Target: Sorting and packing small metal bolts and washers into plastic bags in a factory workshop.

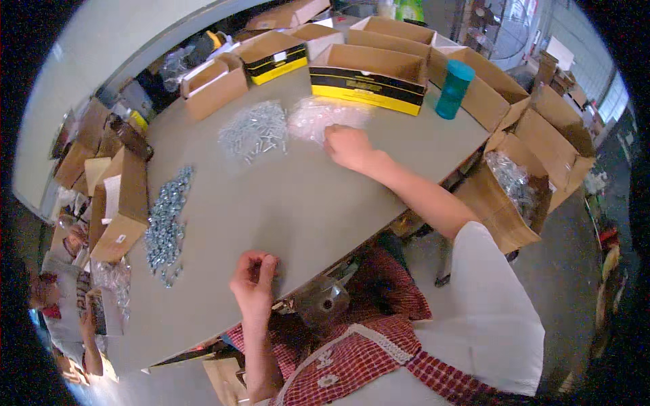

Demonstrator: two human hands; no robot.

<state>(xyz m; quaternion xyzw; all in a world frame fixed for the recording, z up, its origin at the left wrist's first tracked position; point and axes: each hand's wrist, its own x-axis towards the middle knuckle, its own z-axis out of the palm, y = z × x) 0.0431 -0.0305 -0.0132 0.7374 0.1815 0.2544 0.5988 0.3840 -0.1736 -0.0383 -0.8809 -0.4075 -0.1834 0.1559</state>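
My right hand reaches across the table to a pile of small pale pinkish-white pieces. Its fingers are pressed together at the pile's near edge, and what they hold is hidden. Close to the table's front edge is my left hand, thumb and fingers curled; anything inside is too small to make out. Left of the pale pieces lies a heap of silvery screws. A long pile of shiny bluish metal fasteners spreads along the table's left side.
Open cardboard boxes line the far edge, including a black-and-yellow box. A teal bottle stands by them. At right, a carton holds clear plastic bags. Another cardboard box sits at left, near another person. Clear plastic lies by my lap.
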